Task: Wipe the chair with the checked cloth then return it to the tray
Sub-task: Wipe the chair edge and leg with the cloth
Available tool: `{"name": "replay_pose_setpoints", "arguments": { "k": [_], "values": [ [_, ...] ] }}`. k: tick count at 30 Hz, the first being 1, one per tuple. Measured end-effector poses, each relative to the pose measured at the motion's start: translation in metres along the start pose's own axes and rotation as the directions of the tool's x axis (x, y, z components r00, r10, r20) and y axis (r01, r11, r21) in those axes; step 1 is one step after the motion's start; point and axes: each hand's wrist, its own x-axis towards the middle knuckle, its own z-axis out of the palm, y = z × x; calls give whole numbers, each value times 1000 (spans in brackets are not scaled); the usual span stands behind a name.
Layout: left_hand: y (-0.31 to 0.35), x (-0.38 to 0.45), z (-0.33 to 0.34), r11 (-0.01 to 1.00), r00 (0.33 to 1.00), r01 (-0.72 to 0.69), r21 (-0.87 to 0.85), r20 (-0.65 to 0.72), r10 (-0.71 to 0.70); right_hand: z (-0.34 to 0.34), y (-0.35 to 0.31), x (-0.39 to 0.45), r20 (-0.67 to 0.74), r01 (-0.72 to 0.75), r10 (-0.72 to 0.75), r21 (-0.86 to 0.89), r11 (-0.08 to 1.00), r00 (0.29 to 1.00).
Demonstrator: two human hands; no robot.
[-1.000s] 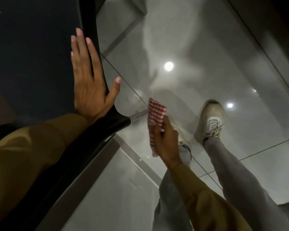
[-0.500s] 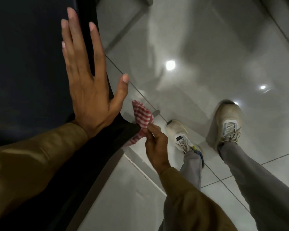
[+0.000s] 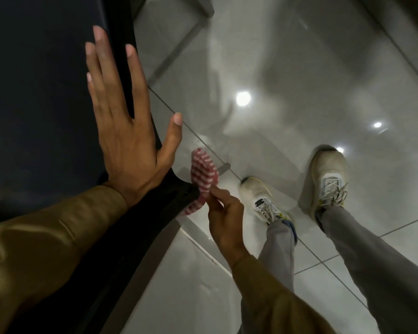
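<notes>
A dark chair (image 3: pixel 41 97) fills the left of the head view, its black edge running down to a rounded corner. My left hand (image 3: pixel 123 126) lies flat on that dark surface near the edge, fingers spread and holding nothing. My right hand (image 3: pixel 223 215) pinches the red-and-white checked cloth (image 3: pixel 203 177), which is pressed against the chair's rounded corner and folds around it. The tray is not in view.
Glossy white floor tiles (image 3: pixel 287 80) with grey grout lines and ceiling-light reflections spread to the right. My own two feet in pale sneakers (image 3: pixel 328 179) and grey trousers stand close to the chair's corner. A grey chair leg or bar (image 3: pixel 179 44) crosses the floor at the top.
My right hand has carried the cloth left from open air onto the chair's corner. My left hand slid slightly up along the chair surface and stays flat.
</notes>
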Motion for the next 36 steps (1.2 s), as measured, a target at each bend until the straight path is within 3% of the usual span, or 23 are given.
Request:
{"name": "replay_pose_setpoints", "arguments": {
  "k": [1, 2, 4, 5, 6, 9, 11, 12, 13, 15, 17, 19, 20, 23, 25, 27, 28, 29, 30, 33, 36],
  "values": [
    [0, 0, 1, 1000, 1000, -1, -4, -2, 1, -2, -5, 6, 15, -9, 10, -67, 998, 1000],
    [-1, 0, 3, 1000, 1000, -2, -2, -6, 2, -4, -3, 21, 0, 42, -43, -261, 964, 999],
    [-3, 0, 4, 1000, 1000, -3, 9, -15, 4, -7, -1, 57, -90, -30, 3, -306, 951, 996],
    [-3, 0, 4, 1000, 1000, -6, 8, -18, 6, -8, -1, 71, -181, -170, 135, -193, 966, 974],
    [-4, 0, 4, 1000, 1000, -8, 5, -21, 8, -10, -1, 82, -183, -232, 205, -144, 962, 962],
    [-4, 1, 6, 1000, 999, -17, -3, -40, 17, -6, -6, 69, -65, -285, 285, 1, 958, 956],
    [-3, -1, 5, 1000, 999, -13, -19, -49, 12, 0, -1, 42, -62, -178, 172, -110, 978, 983],
    [-3, -2, 4, 1000, 999, -6, -21, -50, 5, 1, -2, 26, -15, -150, 149, -63, 987, 989],
    [-2, -2, 2, 1000, 999, -3, -25, -47, 2, 3, 1, 15, 24, -154, 152, 125, 980, 988],
    [-1, -2, 2, 999, 999, -10, -31, -40, 9, 3, 8, 8, -50, -133, 141, 149, 980, 989],
    [-1, -2, 3, 999, 999, -19, -30, -44, 18, 4, 14, 17, -66, -156, 159, 56, 986, 985],
    [-4, -3, 4, 999, 999, -22, -37, -38, 21, 4, 6, 32, -135, -118, 89, -226, 967, 987],
    [-4, -3, 4, 999, 999, -21, -40, -41, 19, 2, 3, 45, -128, -133, 108, -206, 970, 986],
    [-5, -3, 5, 999, 999, -24, -32, -46, 22, -2, 2, 73, -189, -268, 291, 139, 953, 938],
    [-5, -3, 5, 999, 998, -25, -32, -55, 24, 1, -3, 69, -103, -349, 366, 153, 925, 925],
    [-6, -4, 4, 999, 999, -22, -42, -49, 20, 6, -3, 34, -111, -223, 218, -36, 974, 970],
    [-5, -3, 3, 999, 999, -23, -45, -47, 21, 12, 2, 14, -110, -135, 132, -16, 991, 985],
    [-5, -3, 3, 999, 999, -25, -48, -45, 22, 17, 5, -1, -103, -89, 101, 118, 989, 989],
    [-4, -3, 3, 998, 999, -25, -49, -48, 22, 20, 3, -11, -63, -90, 101, 168, 982, 993],
    [-5, -3, 4, 998, 998, -20, -53, -56, 17, 19, 10, -7, -133, 3, 2, 37, 999, 991],
    [-5, -2, 4, 999, 999, -13, -37, -51, 11, 14, 16, 30, -174, -68, 46, -122, 990, 984]
  ]
}}
